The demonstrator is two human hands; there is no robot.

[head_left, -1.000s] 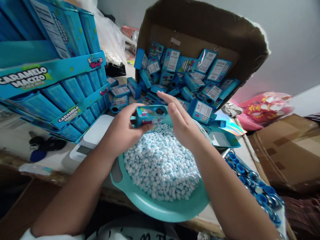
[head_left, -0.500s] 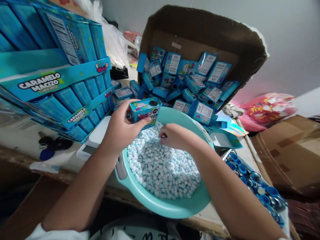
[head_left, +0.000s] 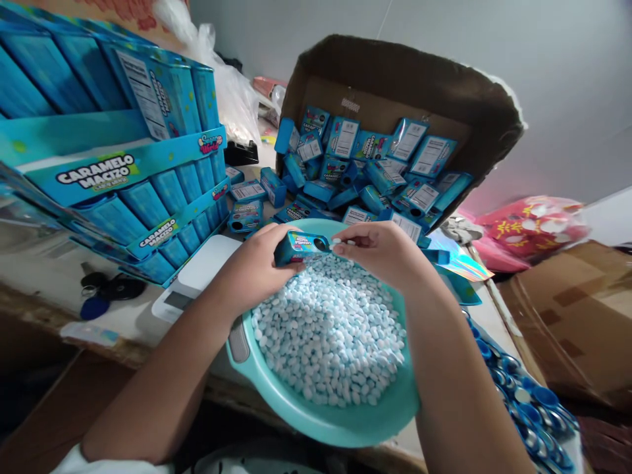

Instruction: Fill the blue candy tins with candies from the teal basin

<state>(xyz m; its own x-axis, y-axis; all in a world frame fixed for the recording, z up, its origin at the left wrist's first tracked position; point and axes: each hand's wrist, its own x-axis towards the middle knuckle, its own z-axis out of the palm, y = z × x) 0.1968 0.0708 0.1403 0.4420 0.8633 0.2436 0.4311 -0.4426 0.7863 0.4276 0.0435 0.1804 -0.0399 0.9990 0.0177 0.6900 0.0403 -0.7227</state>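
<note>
My left hand (head_left: 261, 266) is closed around a small blue tin (head_left: 303, 246) printed with candy lettering, tilted so that the dark round hole in its top faces right. Close to that hole, my right hand (head_left: 380, 253) is closed in a pinch on a few white candies (head_left: 340, 241). Both hands are over the far side of a teal basin (head_left: 330, 428). A heap of small white and pale blue candies (head_left: 326, 336) fills much of the basin.
Display trays (head_left: 143, 178) of upright blue tins are stacked at the left beside a white scale (head_left: 207, 263). A cardboard box (head_left: 385, 72) on its side spills blue tins behind the basin. Blue caps (head_left: 530, 408) lie at the right, near a brown carton (head_left: 567, 309).
My right hand dipped from beside the tin into the candies, closed, then rose to the tin's hole with candies in its fingers. My left hand tipped the tin toward it.
</note>
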